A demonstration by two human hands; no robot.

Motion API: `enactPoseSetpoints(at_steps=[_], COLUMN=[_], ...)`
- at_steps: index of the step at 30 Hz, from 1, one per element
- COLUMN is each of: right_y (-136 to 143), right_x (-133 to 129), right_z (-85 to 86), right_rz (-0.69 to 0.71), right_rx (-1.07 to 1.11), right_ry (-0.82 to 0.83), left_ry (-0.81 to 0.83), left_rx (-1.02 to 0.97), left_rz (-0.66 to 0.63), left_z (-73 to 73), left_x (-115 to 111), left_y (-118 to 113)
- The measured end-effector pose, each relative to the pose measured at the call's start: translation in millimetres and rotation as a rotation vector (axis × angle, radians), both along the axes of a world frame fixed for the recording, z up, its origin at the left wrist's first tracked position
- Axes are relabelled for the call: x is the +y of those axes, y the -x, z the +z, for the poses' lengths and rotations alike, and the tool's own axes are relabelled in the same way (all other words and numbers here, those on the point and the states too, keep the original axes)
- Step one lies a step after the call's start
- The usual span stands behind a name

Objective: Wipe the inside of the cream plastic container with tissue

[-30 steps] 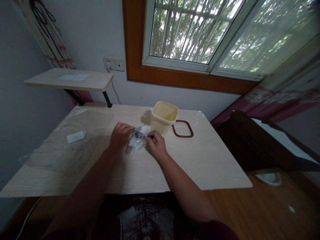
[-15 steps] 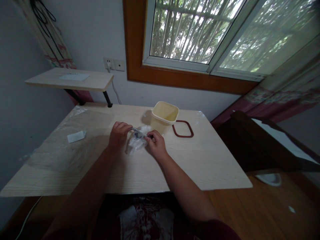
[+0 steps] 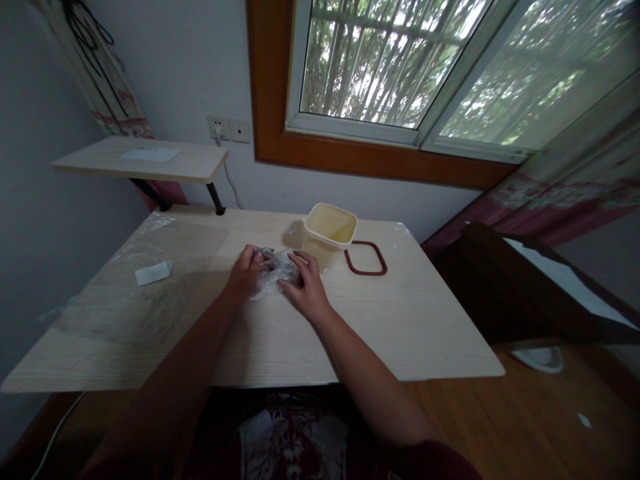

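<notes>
Pale table (image 3: 400,333) is placed below window (image 3: 370,67) | crumpled clear bag (image 3: 273,272) is gripped by left fingers (image 3: 247,256) and right fingers (image 3: 307,263)

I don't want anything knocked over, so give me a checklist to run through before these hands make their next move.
1. Left hand holding the bag: ok, fingers closed at its left side.
2. Right hand gripping the bag: cannot tell; it is at the right side, thumb and fingers apart.
3. Bag's contents identified: not ok; crumpled plastic obscures them.
4. Bin upright: ok, it stands open-topped just beyond the right hand.
5. Ring apart from both hands: ok, it lies flat on the table.
6. Slip apart from both hands: ok, it lies left of the left hand.
</notes>
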State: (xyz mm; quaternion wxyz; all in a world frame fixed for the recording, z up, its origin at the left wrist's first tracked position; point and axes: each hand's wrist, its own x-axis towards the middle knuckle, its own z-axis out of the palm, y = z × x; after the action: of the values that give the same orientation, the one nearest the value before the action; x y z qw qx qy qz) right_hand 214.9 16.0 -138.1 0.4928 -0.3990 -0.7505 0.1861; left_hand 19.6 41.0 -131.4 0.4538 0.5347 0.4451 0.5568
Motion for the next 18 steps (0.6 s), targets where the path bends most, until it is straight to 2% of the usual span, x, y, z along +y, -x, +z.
enactPoseSetpoints(at_steps=[5, 12, 18], right_y=[1.1, 0.5, 0.3], right_x=[3.0, 6.4, 6.2], right_z=[-6.6, -9.8, -6.9], right_rz=[0.041, 0.095, 0.096], right_rx=[-0.059, -0.127, -0.122], right_ry=[0.054, 0.105, 0.114], left_ry=[0.114, -0.032, -0.039], left_rx=[-0.026, 0.278, 0.334], left_rz=[-0.034, 0.023, 0.013], left_z=[-2.4, -1.5, -2.5], left_x=[2.1, -2.3, -2.0], left_y=[-0.3, 1.0, 1.4])
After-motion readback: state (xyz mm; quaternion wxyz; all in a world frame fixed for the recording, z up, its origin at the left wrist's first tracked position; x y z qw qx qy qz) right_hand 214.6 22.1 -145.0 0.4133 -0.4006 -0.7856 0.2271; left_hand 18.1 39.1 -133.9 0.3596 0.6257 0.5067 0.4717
